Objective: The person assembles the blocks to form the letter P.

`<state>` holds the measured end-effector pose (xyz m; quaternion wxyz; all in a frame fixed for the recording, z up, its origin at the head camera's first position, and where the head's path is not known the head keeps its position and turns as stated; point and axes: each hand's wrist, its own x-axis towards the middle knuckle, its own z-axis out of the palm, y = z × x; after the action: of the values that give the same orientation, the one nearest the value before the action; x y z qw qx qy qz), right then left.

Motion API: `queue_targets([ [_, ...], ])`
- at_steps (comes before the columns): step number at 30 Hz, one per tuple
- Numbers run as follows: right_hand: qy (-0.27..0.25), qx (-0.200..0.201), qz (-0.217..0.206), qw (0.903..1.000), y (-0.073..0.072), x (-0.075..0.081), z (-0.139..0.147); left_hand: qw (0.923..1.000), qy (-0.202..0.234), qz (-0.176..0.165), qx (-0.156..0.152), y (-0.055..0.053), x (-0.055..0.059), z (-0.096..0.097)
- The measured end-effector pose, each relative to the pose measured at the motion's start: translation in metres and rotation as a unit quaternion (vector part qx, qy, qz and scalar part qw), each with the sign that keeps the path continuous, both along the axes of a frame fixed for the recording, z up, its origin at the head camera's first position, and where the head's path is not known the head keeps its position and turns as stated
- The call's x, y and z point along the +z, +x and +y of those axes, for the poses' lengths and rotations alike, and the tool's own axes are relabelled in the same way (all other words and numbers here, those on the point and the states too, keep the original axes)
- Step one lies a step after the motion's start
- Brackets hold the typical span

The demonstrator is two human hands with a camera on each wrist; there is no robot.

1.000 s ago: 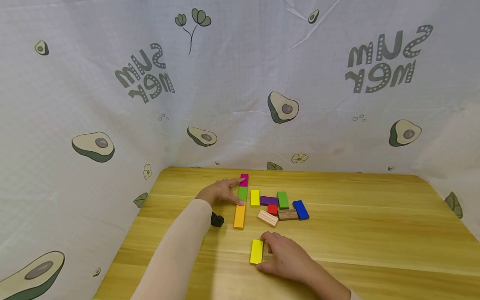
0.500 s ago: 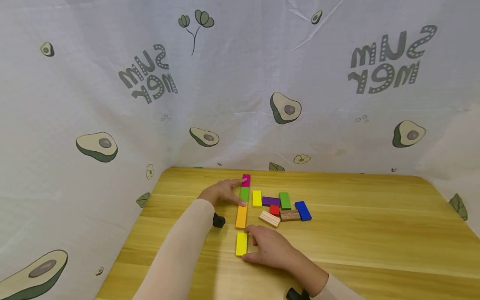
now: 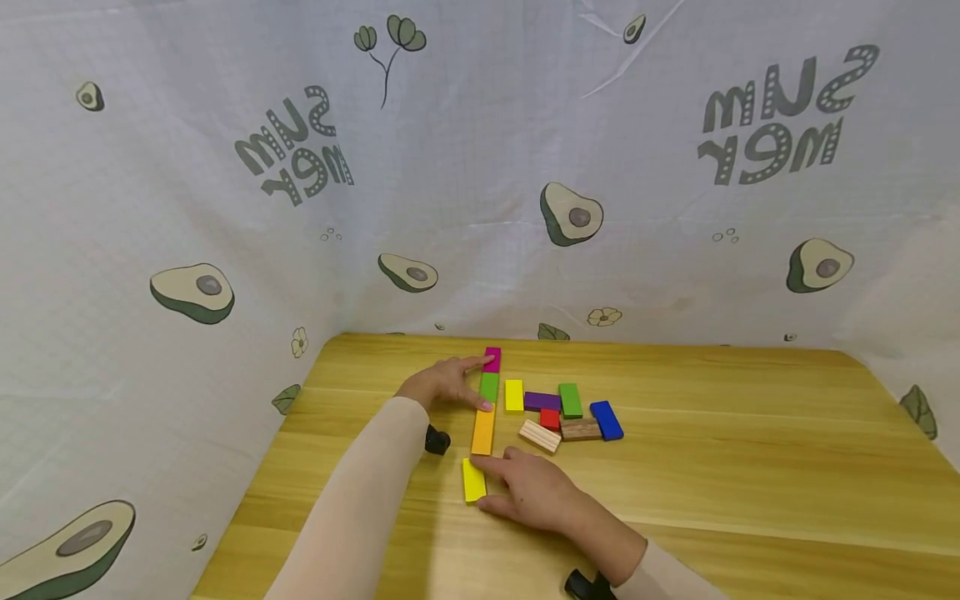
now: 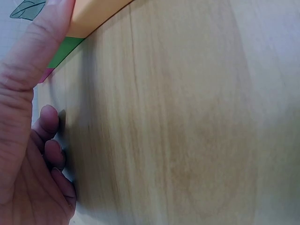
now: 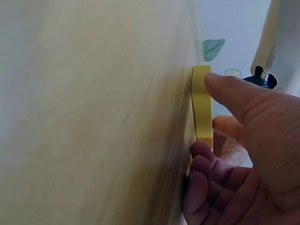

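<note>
My left hand (image 3: 444, 383) spans a row of flat wooden blocks, its index fingertip on the magenta block (image 3: 492, 352) and its thumb at the orange block (image 3: 482, 435). Between those two lies a green block (image 3: 488, 385). In the left wrist view the straight thumb lies against the orange block (image 4: 98, 14). My right hand (image 3: 536, 490) pinches a yellow block (image 3: 473, 481) end to end between thumb and index finger, just below the row's near end and slightly tilted. In the right wrist view the thumb is on the near end of this yellow block (image 5: 203, 112).
Right of the row lie a second yellow block (image 3: 513, 397), a purple block (image 3: 542, 401), another green block (image 3: 570, 401), a red block (image 3: 550, 418), a striped pale block (image 3: 539, 436), a brown block (image 3: 581, 429) and a blue block (image 3: 607, 420). A printed cloth (image 3: 480, 167) surrounds the wooden table (image 3: 750, 467).
My right hand has moved the yellow block left and away from me, up to the orange block's near end, and turned it a little. My left hand has stayed on the row.
</note>
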<state>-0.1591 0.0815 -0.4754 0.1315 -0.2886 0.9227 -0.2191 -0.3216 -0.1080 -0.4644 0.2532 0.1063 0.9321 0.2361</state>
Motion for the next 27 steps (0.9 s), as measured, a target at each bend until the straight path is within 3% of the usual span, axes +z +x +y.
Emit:
queue_targets([
  [8, -0.022, -0.020, 0.009, 0.9995, -0.0002, -0.0015, -0.0018, 1.0000, -0.008, 0.002, 0.002, 0.0004, 0.0012, 0.0002],
  [16, 0.001, 0.009, 0.024, 0.9997, 0.0009, -0.0036, -0.0051, 0.9999, -0.010, -0.001, 0.001, 0.0010, 0.0028, 0.0003],
  [27, -0.006, 0.011, 0.029, 0.9995, 0.0011, -0.0045, -0.0057, 0.9999, -0.014, -0.005, 0.003, -0.0003, 0.0019, -0.0012],
])
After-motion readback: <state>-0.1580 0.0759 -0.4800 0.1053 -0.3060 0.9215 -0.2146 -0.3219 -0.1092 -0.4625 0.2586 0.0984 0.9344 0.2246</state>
